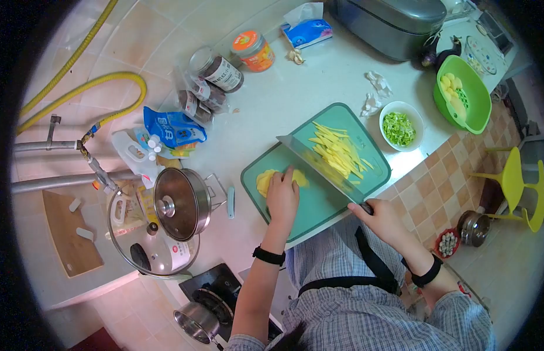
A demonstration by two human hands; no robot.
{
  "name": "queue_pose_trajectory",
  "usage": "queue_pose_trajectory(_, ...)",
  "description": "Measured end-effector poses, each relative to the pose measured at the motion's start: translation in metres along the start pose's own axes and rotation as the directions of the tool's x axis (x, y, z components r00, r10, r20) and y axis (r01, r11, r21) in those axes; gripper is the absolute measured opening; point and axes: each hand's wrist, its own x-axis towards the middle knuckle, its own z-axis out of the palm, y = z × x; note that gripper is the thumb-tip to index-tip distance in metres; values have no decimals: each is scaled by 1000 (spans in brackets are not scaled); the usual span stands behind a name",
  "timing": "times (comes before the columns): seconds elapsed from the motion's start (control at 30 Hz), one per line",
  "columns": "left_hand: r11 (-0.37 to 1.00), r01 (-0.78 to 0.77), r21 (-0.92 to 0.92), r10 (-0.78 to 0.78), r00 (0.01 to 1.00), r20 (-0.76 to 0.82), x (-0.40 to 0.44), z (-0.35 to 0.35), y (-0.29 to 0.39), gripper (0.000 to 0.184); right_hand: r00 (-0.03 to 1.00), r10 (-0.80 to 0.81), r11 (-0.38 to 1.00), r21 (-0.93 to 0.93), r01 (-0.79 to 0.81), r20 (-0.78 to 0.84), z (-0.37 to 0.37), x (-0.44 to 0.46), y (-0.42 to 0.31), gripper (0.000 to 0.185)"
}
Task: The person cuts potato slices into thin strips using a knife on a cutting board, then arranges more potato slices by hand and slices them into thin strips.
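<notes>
The left hand (283,196), fingers bunched, presses potato slices (263,182) against the cutting board (316,214), presumably to steady them, while the right hand (384,220) grips the cleaver (320,167) handle.

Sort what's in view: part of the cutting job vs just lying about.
Part of the job:
- knife, handle in the right hand
- green cutting board
- yellow slices by the left hand
- yellow strips

Apparently just lying about:
- tissue pack
- orange-lidded jar
- blue bag
- lidded pot

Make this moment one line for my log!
left hand: on yellow slices | right hand: gripping knife | yellow strips: on green board
</notes>
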Motion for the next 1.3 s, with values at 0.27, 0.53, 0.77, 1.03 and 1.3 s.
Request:
queue_pose_trajectory(0.27, 870, 147, -471, -169, 986, -3, 2, 29, -13, 32, 1000, 25, 1000, 3, -25, 19, -1, -4, -2, 63)
queue_pose_trajectory(0.53, 912, 217, -349, -255, 965, -67, -2, -1, -4, 33, 1000, 22, 1000, -17, -21, 17, 2, -3, 3, 63)
queue_pose_trajectory(0.77, 989, 89, -119, -52, 957, 285, -39, -5, -22, 33, 999, 24, 999, -27, -23, 28, -3, -4, -1, 63)
queue_pose_trajectory(1.03, 998, -57, 11, 58, 992, -112, -18, 15, 10, 41, 1000, 13, 1000, 8, -13, 21, -4, -4, -3, 59)
queue_pose_trajectory(1.3, 984, 50, -173, -57, 998, -38, 1, 32, 14, 31, 999, 45, 999, -12, -45, 25, -10, -8, -11, 59)
